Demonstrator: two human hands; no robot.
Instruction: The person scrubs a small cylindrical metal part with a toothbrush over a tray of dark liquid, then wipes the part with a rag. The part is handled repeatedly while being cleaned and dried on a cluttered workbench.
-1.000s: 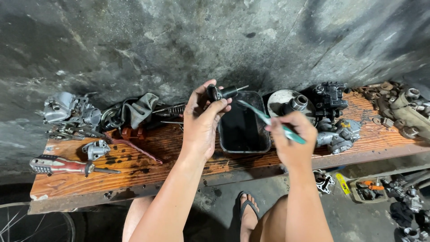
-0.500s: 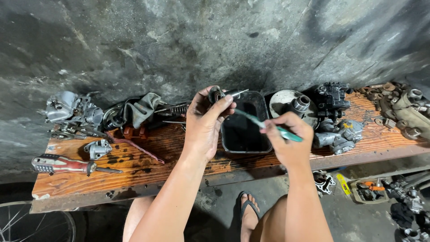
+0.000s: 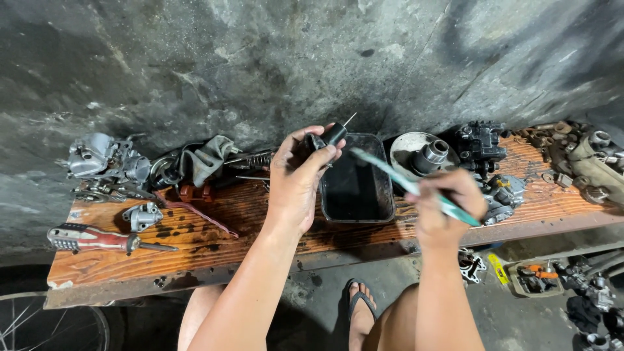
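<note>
My left hand (image 3: pixel 298 183) grips a small black cylindrical part (image 3: pixel 331 135) with a thin metal pin sticking out of its top. It holds the part above the far left corner of a black rectangular tray (image 3: pixel 356 214) of dark liquid. My right hand (image 3: pixel 444 207) holds a teal-handled brush (image 3: pixel 416 188) by its lower end. The brush head points up and left toward the black part, with a gap between them. Both hands hover over a stained wooden bench (image 3: pixel 214 237).
On the bench lie a red-handled screwdriver (image 3: pixel 97 240), a grey carburettor body (image 3: pixel 101 159), a small metal fitting (image 3: pixel 141 215), a grey rag (image 3: pixel 205 159), a round metal hub (image 3: pixel 424 155) and dark engine parts (image 3: pixel 481 146). A concrete wall stands behind. A wheel (image 3: pixel 45 328) sits at the lower left.
My left hand has turned the black part so that it stands higher above the tray corner. My right hand has shifted right and down, pulling the brush slightly away from the part.
</note>
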